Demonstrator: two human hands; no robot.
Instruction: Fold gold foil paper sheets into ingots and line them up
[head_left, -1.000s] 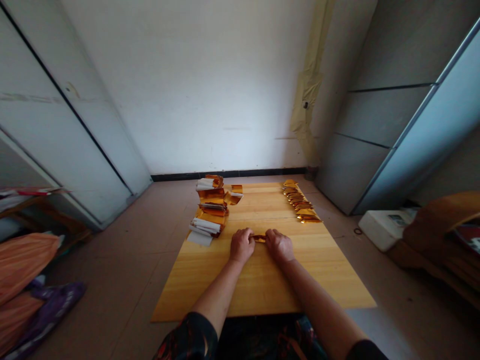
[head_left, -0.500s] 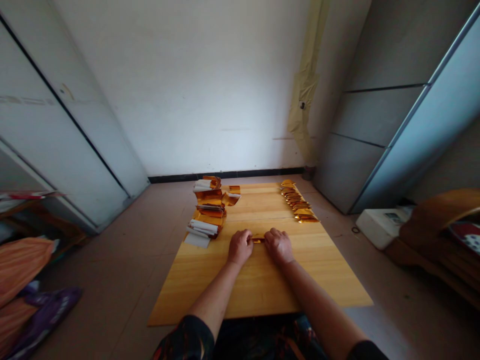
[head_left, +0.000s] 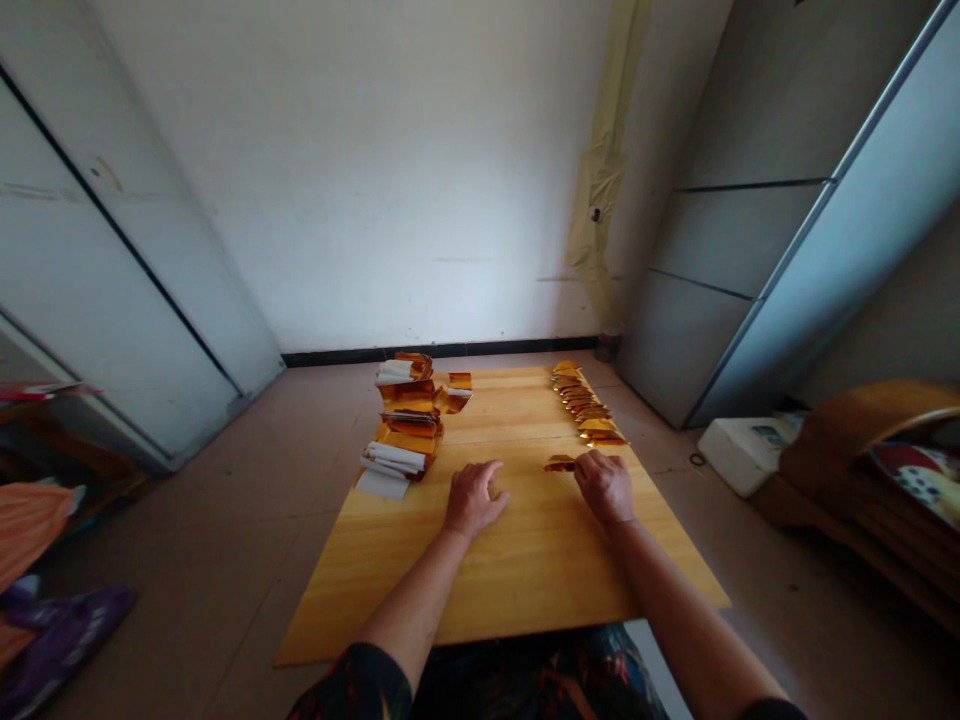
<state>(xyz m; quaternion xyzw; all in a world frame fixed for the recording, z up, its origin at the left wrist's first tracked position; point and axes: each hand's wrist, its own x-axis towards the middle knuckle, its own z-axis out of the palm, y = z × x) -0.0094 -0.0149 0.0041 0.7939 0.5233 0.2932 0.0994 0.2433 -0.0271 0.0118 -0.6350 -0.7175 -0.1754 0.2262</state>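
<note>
My right hand (head_left: pixel 606 486) pinches one end of a folded piece of gold foil paper (head_left: pixel 559 463), just above the wooden board or touching it; I cannot tell which. Left of it, my left hand (head_left: pixel 475 498) has its thumb and fingers apart and holds nothing. Beyond my right hand, a row of folded gold paper pieces (head_left: pixel 585 402) lies overlapping along the board's right edge. At the far left are stacks of gold and white paper sheets (head_left: pixel 409 425), some of them curled.
The wooden board (head_left: pixel 495 590) lies low in front of me. A grey cabinet (head_left: pixel 720 240) and a white box (head_left: pixel 739 452) stand to the right, beside a wooden seat (head_left: pixel 855 470). On the left are pale cupboard doors (head_left: pixel 112 230) and a purple bag (head_left: pixel 71 640).
My left hand has let go of the folded gold paper and opened. My right hand has carried the piece right, toward the row. The view has shifted slightly.
</note>
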